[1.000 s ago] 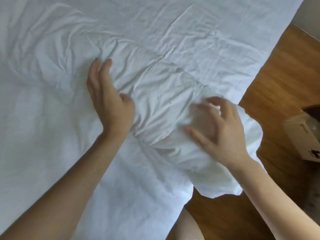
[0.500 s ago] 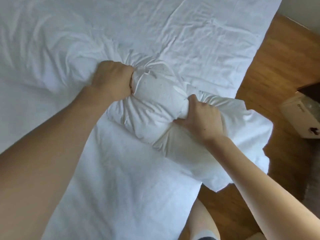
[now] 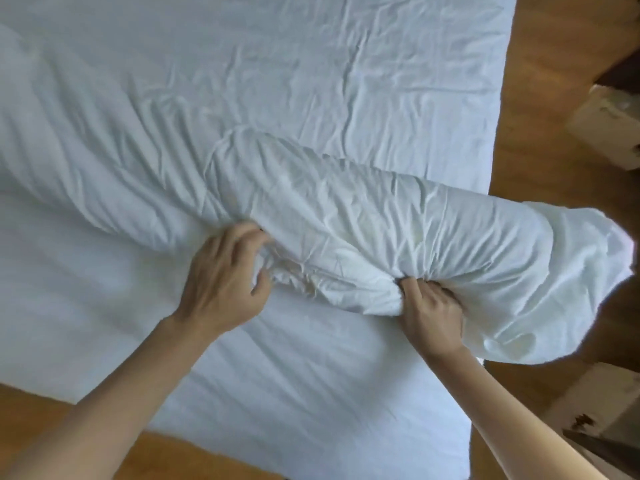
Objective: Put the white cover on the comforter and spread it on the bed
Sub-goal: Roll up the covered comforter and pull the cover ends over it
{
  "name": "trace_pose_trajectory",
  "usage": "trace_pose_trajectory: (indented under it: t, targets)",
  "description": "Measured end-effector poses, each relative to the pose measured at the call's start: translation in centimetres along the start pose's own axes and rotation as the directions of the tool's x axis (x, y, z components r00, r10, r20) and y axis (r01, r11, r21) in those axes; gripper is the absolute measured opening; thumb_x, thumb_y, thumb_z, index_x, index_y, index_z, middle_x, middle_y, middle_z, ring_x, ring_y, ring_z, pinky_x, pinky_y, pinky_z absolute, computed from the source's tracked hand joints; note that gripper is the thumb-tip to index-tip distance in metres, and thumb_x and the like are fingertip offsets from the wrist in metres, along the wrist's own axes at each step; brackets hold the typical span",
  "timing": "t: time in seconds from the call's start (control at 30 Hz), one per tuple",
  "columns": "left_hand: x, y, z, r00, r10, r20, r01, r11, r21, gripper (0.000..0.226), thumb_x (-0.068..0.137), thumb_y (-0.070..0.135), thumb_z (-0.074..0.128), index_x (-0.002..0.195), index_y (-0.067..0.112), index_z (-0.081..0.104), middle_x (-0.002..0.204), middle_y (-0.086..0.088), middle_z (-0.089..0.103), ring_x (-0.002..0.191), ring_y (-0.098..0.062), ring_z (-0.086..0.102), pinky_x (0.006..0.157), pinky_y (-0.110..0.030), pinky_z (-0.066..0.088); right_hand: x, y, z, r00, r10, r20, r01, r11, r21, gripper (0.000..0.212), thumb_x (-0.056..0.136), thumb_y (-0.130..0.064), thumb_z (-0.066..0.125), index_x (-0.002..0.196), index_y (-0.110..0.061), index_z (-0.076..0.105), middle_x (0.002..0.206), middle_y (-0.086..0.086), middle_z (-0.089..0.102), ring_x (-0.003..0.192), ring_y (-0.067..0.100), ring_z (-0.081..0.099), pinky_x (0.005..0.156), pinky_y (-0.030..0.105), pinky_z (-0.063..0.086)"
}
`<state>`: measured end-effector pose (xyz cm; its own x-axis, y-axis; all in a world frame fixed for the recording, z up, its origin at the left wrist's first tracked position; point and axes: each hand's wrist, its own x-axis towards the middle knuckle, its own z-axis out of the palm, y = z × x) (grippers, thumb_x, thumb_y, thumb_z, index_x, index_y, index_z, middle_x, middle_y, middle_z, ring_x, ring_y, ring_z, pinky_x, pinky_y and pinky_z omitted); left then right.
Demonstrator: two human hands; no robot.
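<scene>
The white cover point(image 3: 363, 74) lies spread and wrinkled over the bed. A long bulging roll of comforter point(image 3: 398, 230) wrapped in white cloth runs across it from the far left to past the bed's right edge, where its end overhangs the floor. My left hand point(image 3: 225, 275) rests on the roll's near side with fingers curled into gathered folds. My right hand point(image 3: 431, 311) is clenched on a bunch of the cloth at the roll's lower edge. What lies inside the roll is hidden.
Wooden floor point(image 3: 540, 98) shows right of the bed and at the near left corner. A cardboard box point(image 3: 606, 129) stands on the floor at the right, and another box point(image 3: 602, 407) sits close to my right forearm.
Both hands have pulled the bunched roll toward me and to the right. The roll is longer and its end sticks further past the bed's edge. My left fist has loosened.
</scene>
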<state>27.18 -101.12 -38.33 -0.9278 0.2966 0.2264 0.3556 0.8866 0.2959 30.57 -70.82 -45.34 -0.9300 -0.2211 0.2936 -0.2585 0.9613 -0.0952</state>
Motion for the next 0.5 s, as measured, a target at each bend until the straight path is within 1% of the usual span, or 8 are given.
trace_pose_trajectory:
  t: [0.07, 0.1, 0.2, 0.27, 0.3, 0.37, 0.43, 0.5]
  targets:
    - [4.0, -2.6, -2.4, 0.989, 0.038, -0.144, -0.026, 0.996, 0.081, 0.037, 0.082, 0.014, 0.053, 0.116, -0.001, 0.052, 0.118, -0.024, 0.055, 0.106, -0.039, 0.051, 0.091, -0.043, 0.039, -0.4, 0.1, 0.1, 1.0, 0.01, 0.0, -0.01, 1.0, -0.028, 0.009, 0.072, -0.002, 0.059, 0.075, -0.011, 0.06, 0.061, 0.003, 0.055, 0.051, 0.026, 0.055, 0.048, 0.031, 0.04]
    - [6.8, -3.8, -3.1, 0.988, 0.031, -0.151, -0.009, 0.99, 0.142, 0.04, 0.086, 0.019, 0.052, 0.12, -0.002, 0.052, 0.125, -0.026, 0.053, 0.111, -0.04, 0.05, 0.096, -0.044, 0.037, -0.3, 0.1, -0.1, 1.0, 0.007, 0.017, -0.006, 0.999, -0.042, 0.011, 0.07, -0.001, 0.06, 0.076, -0.011, 0.06, 0.063, 0.004, 0.055, 0.053, 0.026, 0.054, 0.049, 0.032, 0.039]
    - [14.7, -6.0, -2.3, 0.98, -0.097, 0.172, 0.049, 0.963, 0.265, 0.063, 0.094, 0.052, 0.04, 0.133, 0.003, 0.047, 0.134, -0.025, 0.049, 0.121, -0.041, 0.045, 0.105, -0.045, 0.029, 0.2, 0.1, -1.0, 0.997, 0.008, 0.08, -0.005, 0.999, -0.039, 0.016, 0.065, -0.005, 0.059, 0.08, -0.008, 0.06, 0.068, 0.006, 0.054, 0.057, 0.029, 0.053, 0.053, 0.034, 0.036]
    - [16.5, -6.8, -0.1, 0.909, -0.184, 0.373, 0.049, 0.938, 0.343, 0.078, 0.094, 0.067, 0.027, 0.122, -0.001, 0.053, 0.12, -0.029, 0.056, 0.109, -0.043, 0.052, 0.094, -0.045, 0.037, 0.9, -0.2, -2.0, 0.986, 0.037, 0.16, -0.044, 0.998, 0.04, 0.029, 0.065, -0.022, 0.058, 0.088, -0.005, 0.059, 0.076, 0.008, 0.055, 0.065, 0.03, 0.053, 0.059, 0.036, 0.039]
    - [16.5, -6.9, 1.2, 0.909, -0.159, 0.387, 0.002, 0.927, 0.375, 0.083, 0.092, 0.068, 0.021, 0.107, -0.004, 0.058, 0.108, -0.031, 0.059, 0.099, -0.042, 0.056, 0.083, -0.044, 0.039, 1.3, -0.2, -2.7, 0.982, 0.054, 0.182, -0.073, 0.993, 0.098, 0.039, 0.068, -0.032, 0.057, 0.094, -0.004, 0.06, 0.083, 0.008, 0.056, 0.072, 0.03, 0.053, 0.063, 0.037, 0.042]
    - [15.2, -6.3, 2.7, 0.952, -0.053, 0.303, -0.082, 0.906, 0.414, 0.085, 0.092, 0.067, 0.014, 0.08, -0.005, 0.059, 0.084, -0.031, 0.061, 0.077, -0.041, 0.058, 0.067, -0.042, 0.035, 2.6, -0.4, -4.7, 0.989, 0.077, 0.128, -0.103, 0.972, 0.212, 0.051, 0.077, -0.046, 0.053, 0.106, -0.004, 0.063, 0.099, 0.01, 0.058, 0.087, 0.029, 0.052, 0.073, 0.038, 0.041]
    - [13.5, -6.0, 3.4, 0.981, -0.031, 0.192, -0.047, 0.919, 0.391, 0.084, 0.097, 0.06, 0.018, 0.073, -0.008, 0.06, 0.071, -0.032, 0.06, 0.066, -0.041, 0.057, 0.062, -0.043, 0.034, 4.7, -0.8, -6.3, 0.996, 0.093, 0.011, -0.093, 0.968, 0.234, 0.055, 0.085, -0.049, 0.048, 0.114, -0.004, 0.062, 0.115, 0.014, 0.057, 0.102, 0.032, 0.052, 0.085, 0.039, 0.038]
    - [12.2, -5.7, 3.7, 0.99, -0.079, 0.114, 0.031, 0.929, 0.369, 0.077, 0.101, 0.052, 0.026, 0.073, -0.01, 0.061, 0.068, -0.032, 0.059, 0.063, -0.041, 0.057, 0.06, -0.043, 0.035, 8.2, -0.8, -6.6, 0.989, 0.142, -0.052, -0.133, 0.98, 0.145, 0.057, 0.09, -0.049, 0.045, 0.125, -0.006, 0.057, 0.128, 0.017, 0.053, 0.116, 0.035, 0.049, 0.098, 0.041, 0.034]
